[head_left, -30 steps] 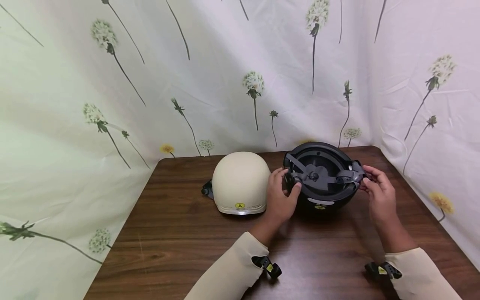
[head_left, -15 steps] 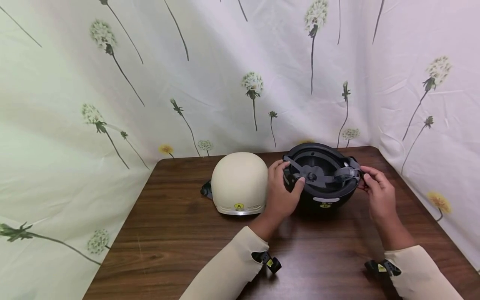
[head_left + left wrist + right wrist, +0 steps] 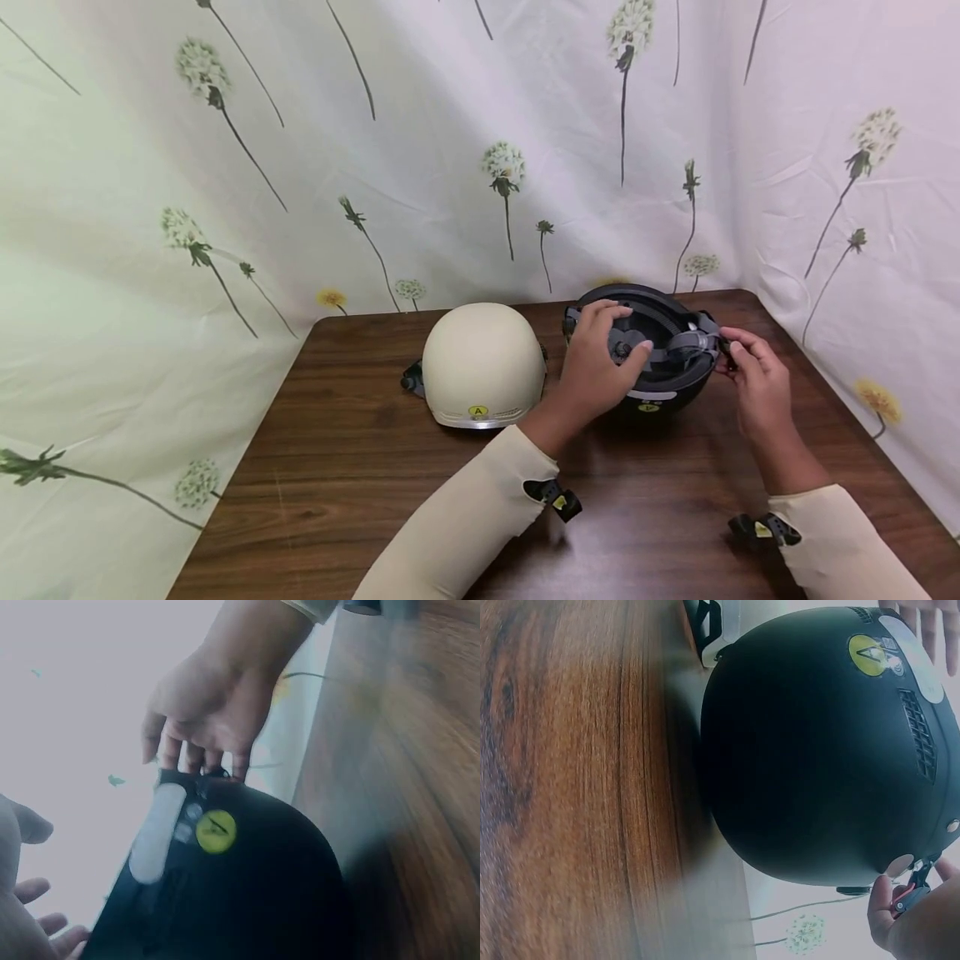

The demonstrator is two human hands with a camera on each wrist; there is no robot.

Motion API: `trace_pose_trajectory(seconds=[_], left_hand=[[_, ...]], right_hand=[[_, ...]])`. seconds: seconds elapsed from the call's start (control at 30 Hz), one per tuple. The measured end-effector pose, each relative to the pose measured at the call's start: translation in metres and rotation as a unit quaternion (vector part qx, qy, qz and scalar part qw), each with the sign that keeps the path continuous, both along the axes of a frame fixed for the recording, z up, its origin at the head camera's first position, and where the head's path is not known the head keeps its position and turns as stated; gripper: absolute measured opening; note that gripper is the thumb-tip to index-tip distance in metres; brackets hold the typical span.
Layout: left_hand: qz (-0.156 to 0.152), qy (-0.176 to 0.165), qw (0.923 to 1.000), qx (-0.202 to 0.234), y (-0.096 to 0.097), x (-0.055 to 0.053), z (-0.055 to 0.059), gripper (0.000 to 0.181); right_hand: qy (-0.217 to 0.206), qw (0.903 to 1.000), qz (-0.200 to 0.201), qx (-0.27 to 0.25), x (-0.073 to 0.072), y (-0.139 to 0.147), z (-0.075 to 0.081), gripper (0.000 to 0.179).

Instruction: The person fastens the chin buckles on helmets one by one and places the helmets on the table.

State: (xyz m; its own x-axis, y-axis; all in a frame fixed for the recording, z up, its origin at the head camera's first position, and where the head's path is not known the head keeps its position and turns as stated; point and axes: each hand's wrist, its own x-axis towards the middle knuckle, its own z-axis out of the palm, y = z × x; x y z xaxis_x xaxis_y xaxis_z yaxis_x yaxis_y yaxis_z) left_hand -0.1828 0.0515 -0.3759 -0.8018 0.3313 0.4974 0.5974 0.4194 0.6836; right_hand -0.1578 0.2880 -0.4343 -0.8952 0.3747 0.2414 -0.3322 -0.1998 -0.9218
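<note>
A black helmet [image 3: 675,400] lies upside down on the table, its grey straps [image 3: 686,346] and padded inside facing up. My left hand [image 3: 600,358] is over its left side, fingers and thumb spread apart; in the left wrist view those fingers [image 3: 34,892] curve loosely and hold nothing. At the helmet's right rim my right hand [image 3: 761,379] pinches a small dark buckle [image 3: 911,898] on the strap, with a bit of red showing in the right wrist view. Part of the helmet is hidden behind my left hand.
Left of the black helmet, a cream helmet [image 3: 483,358] stands right side up, with a dark strap part [image 3: 413,379] poking out at its left. The brown wooden table [image 3: 360,492] ends at a floral cloth [image 3: 450,167] behind and at the sides.
My left hand has left the black helmet's left rim and moved right, over its opening. The helmet has turned slightly. My right hand stays at the right strap, now with the dark buckle showing.
</note>
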Motion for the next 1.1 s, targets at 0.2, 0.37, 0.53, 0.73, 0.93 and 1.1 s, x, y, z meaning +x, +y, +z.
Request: trace_pose_trajectory(seconds=[0.2,0.37,0.53,0.73,0.93,1.1], left_hand=[[-0.021,-0.034,0.998,-0.049,0.019,-0.006,0.014,0.05],[-0.032,-0.062,0.9942,-0.081,0.03,-0.016,0.018,0.051],[-0.048,-0.109,0.9879,-0.099,0.038,-0.024,0.019,0.053],[-0.045,-0.141,0.9734,-0.175,0.05,-0.028,0.03,0.052],[-0.051,-0.17,0.9409,-0.289,0.074,-0.036,0.038,0.051],[-0.046,-0.218,0.9202,-0.322,0.087,-0.04,0.035,0.048]], right_hand=[[-0.003,0.9998,0.003,0.018,0.001,-0.001,0.0,0.023],[0.002,1.0,0.0,0.005,0.002,0.0,0.0,0.027],[0.013,0.9999,0.0,-0.009,0.002,0.001,0.0,0.025],[0.027,0.9992,-0.011,-0.026,0.0,-0.001,0.002,0.023],[0.044,0.9989,0.006,-0.014,0.001,0.0,0.001,0.023],[0.045,0.9989,0.008,-0.008,0.003,0.0,0.001,0.025]])
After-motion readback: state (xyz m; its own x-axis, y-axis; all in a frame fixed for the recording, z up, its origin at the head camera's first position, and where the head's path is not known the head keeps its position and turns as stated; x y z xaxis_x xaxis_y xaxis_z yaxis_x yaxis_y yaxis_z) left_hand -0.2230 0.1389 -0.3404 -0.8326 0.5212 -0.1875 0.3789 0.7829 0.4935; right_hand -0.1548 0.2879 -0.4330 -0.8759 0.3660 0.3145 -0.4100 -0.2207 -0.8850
